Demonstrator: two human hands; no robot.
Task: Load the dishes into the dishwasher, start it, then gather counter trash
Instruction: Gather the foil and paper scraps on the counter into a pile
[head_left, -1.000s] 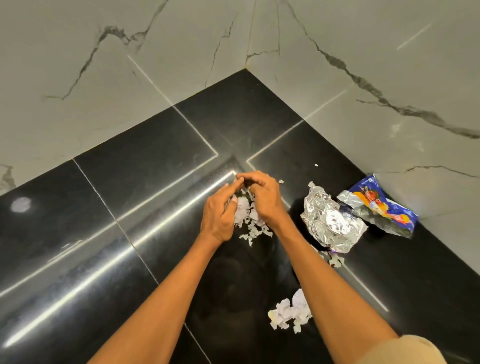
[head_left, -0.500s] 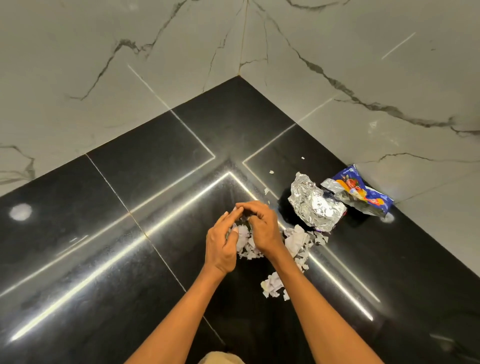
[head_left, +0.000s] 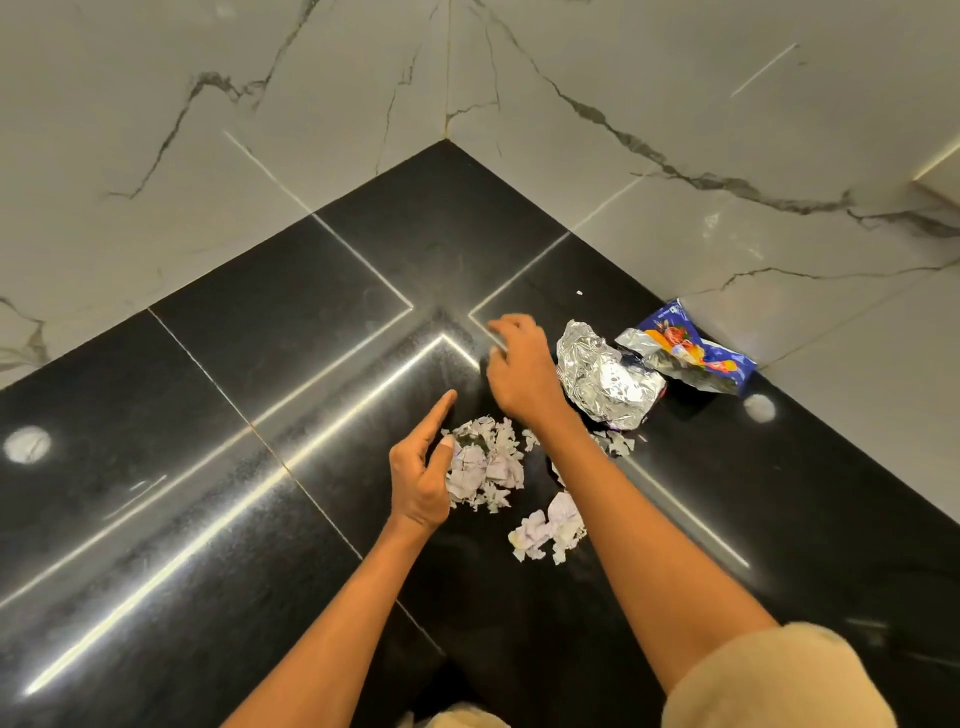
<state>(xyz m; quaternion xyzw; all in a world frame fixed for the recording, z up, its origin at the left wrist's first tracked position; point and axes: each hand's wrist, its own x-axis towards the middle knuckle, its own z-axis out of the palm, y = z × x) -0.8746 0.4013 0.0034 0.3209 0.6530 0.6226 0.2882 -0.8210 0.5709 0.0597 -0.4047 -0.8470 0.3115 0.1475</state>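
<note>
A heap of torn white paper scraps (head_left: 488, 465) lies on the black counter (head_left: 270, 364). My left hand (head_left: 423, 475) rests at the heap's left edge, index finger stretched out, the other fingers loosely bent against the scraps. My right hand (head_left: 519, 369) hovers farther back with curled fingers; whether they pinch a tiny scrap I cannot tell. A second small clump of paper (head_left: 548, 530) sits nearer to me. Crumpled silver foil (head_left: 605, 382) lies right of my right hand, with a blue snack wrapper (head_left: 688, 351) behind it.
The counter forms an inside corner, closed off by white marble walls (head_left: 675, 130) at the back and right. A few stray paper bits (head_left: 618, 444) lie under my right forearm, and one speck (head_left: 579, 293) near the wall.
My hands, cupped together over the scraps before, have parted. The right hand has reached back toward the corner, and the left stays at the pile with its index finger out.
</note>
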